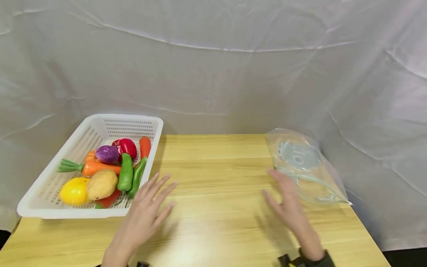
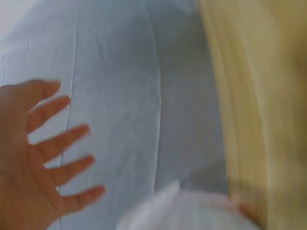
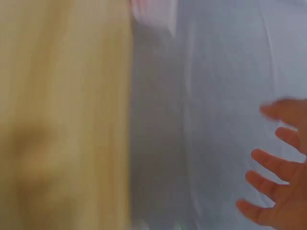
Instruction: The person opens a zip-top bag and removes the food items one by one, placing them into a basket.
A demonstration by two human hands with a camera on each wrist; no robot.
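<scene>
My left hand (image 1: 143, 215) hovers over the table by the near right corner of a white basket (image 1: 36, 213), its fingers spread and holding nothing. Above the table's right part, my right hand (image 1: 288, 204) is also spread and holds nothing; it is nearest to a clear zip bag (image 1: 305, 163) with a pale blue print. In the basket lie an orange carrot (image 1: 96, 168), a purple eggplant-like piece (image 1: 106, 154), a potato (image 1: 102, 184), a yellow lemon-like fruit (image 1: 74, 191), a tomato (image 1: 128, 147) and green peppers (image 1: 125, 172). Both wrist views show extended fingers, somewhat blurred.
The wooden table (image 1: 217, 167) has its back edge against a grey cloth (image 1: 213, 81), which also hangs on both sides. The bag lies flat at the table's right edge, its zip opening toward the front. The basket stands on the left side.
</scene>
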